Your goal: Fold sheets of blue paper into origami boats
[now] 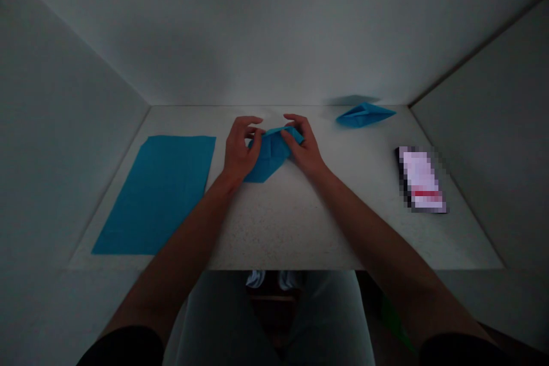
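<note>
Between my two hands is a partly folded piece of blue paper (271, 154), with crease lines across its face and a slanted lower edge. My left hand (241, 147) pinches its upper left edge between thumb and fingers. At the upper right edge, my right hand (305, 144) grips the paper with the thumb on the near face and the fingers behind. A narrow flap along the top is bent over. The fingers cover part of both side edges. Whether the paper's lower edge rests on the table, I cannot tell.
A blue paper sheet (160, 189) lies flat at the left of the white table (283, 229). A folded blue paper boat (365, 115) sits at the back right near the wall. A phone (422, 180) with a blurred screen lies at the right. Walls enclose the back and sides.
</note>
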Motion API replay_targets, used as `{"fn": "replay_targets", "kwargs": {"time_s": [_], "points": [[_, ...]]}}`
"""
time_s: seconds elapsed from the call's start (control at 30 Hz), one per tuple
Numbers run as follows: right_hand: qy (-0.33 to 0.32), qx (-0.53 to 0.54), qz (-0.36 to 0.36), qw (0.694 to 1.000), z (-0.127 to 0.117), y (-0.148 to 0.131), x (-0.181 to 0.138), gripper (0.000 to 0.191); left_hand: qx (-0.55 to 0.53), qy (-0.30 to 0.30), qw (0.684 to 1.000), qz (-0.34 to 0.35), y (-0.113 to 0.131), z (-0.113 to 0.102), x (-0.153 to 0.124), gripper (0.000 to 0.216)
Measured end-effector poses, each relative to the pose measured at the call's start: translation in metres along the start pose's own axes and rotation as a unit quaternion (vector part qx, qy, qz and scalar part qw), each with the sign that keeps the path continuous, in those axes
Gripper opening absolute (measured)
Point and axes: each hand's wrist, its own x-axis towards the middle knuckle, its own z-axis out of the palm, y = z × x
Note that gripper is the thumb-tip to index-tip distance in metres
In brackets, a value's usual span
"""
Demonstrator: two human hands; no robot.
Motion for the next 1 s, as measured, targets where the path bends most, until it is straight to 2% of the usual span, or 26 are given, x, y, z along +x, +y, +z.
{"fn": "replay_targets", "kwargs": {"time_s": [0.13,0.23,0.33,0.47,0.7,0.9,0.93,1.0], "points": [[-0.002,-0.001,0.029,1.0,0.001,0.003,0.001,0.048,0.038,-0.023,0.998,0.053,0.003,-0.007,0.004,0.016],[0.002,0.034,0.043,0.999,0.002,0.007,0.002,0.05,0.068,-0.074,0.992,0.079,0.005,-0.008,0.004,0.016],[-0.011,0.051,0.034,0.998,0.002,0.006,0.001,0.051,0.106,-0.126,0.985,0.055,0.005,-0.007,0.003,0.025],[-0.052,0.035,0.005,0.998,0.0,-0.001,-0.001,0.057,0.132,-0.136,0.982,0.019,0.007,-0.006,0.004,0.034],[-0.118,0.029,-0.052,0.991,-0.002,-0.002,-0.004,0.061,0.159,-0.115,0.98,0.035,0.007,-0.007,0.004,0.016],[-0.089,-0.017,-0.049,0.995,0.001,0.003,-0.005,0.073,0.068,-0.024,0.995,0.072,0.006,-0.005,0.005,0.007],[-0.087,-0.027,-0.041,0.995,0.001,0.004,-0.004,0.071,0.051,-0.005,0.996,0.074,0.007,-0.005,0.006,0.009],[-0.085,-0.047,-0.019,0.995,0.001,0.006,-0.002,0.054,0.031,0.03,0.996,0.074,0.008,-0.006,0.007,0.016]]}}
